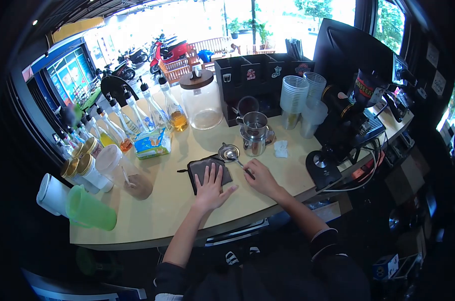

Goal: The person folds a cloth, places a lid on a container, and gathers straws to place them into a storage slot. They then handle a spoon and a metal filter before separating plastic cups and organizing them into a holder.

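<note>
My left hand (210,188) lies flat, fingers spread, on a dark square folded cloth or pouch (198,169) with a small loop at its left edge. My right hand (261,179) is closed around the dark handle of a metal spoon (240,162). Its far end rests at a small round metal dish (229,151), just past the cloth's upper right corner. Behind this dish, a metal cup (255,123) sits on a metal pitcher (254,146). A crumpled white tissue (281,148) lies to their right.
Pump bottles (175,111), a tissue pack (153,143) and a lidded jar (204,103) line the back left. A powder container (132,178) and green pitcher (93,208) stand left. Stacked plastic cups (293,98), a black organiser (237,75) and a coffee machine (345,123) occupy the right.
</note>
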`<state>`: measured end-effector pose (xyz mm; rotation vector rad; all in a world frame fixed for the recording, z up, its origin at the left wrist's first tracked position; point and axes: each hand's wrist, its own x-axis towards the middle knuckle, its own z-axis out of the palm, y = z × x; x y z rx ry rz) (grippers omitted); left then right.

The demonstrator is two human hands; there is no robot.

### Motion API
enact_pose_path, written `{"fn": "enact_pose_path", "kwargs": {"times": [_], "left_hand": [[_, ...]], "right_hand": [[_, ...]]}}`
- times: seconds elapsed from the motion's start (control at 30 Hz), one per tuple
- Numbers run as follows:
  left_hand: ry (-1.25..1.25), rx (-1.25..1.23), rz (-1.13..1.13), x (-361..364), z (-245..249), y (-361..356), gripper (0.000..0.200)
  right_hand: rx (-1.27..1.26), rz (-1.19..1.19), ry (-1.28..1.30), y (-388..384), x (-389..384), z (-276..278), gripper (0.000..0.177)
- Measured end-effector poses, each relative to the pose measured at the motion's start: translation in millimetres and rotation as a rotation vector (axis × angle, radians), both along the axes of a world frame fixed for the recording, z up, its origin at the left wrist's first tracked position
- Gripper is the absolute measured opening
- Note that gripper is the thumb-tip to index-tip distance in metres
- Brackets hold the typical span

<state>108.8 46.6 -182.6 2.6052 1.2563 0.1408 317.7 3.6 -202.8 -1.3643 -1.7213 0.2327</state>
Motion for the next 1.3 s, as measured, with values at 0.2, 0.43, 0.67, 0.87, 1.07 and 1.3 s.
{"fn": "enact_pose_path", "kwargs": {"times": [0.2,0.43,0.67,0.87,1.07,1.3], "left_hand": [[-0.003,-0.047,-0.063,-4.2,0.9,8.0,0.098],[0.023,-0.008,-0.038,-2.1,1.3,2.9,0.098],[0.026,-0.018,-0.033,-1.0,6.8,1.4,0.099],[0.040,0.024,-0.030,-1.0,1.4,2.2,0.098],[-0.004,0.031,-0.019,-1.2,-1.2,2.7,0.094],[0.014,0.035,-0.012,-3.8,2.0,8.6,0.090]], "right_hand": [[0.090,-0.121,0.089,-6.6,31.4,29.6,0.019],[0.090,-0.230,0.380,40.9,89.9,31.5,0.024],[-0.003,-0.203,0.540,59.0,81.5,29.3,0.019],[0.055,-0.228,0.508,67.0,67.2,33.4,0.018],[0.023,-0.257,0.263,8.3,39.2,17.4,0.035],[-0.009,-0.208,0.193,7.5,17.7,20.3,0.035]]}}
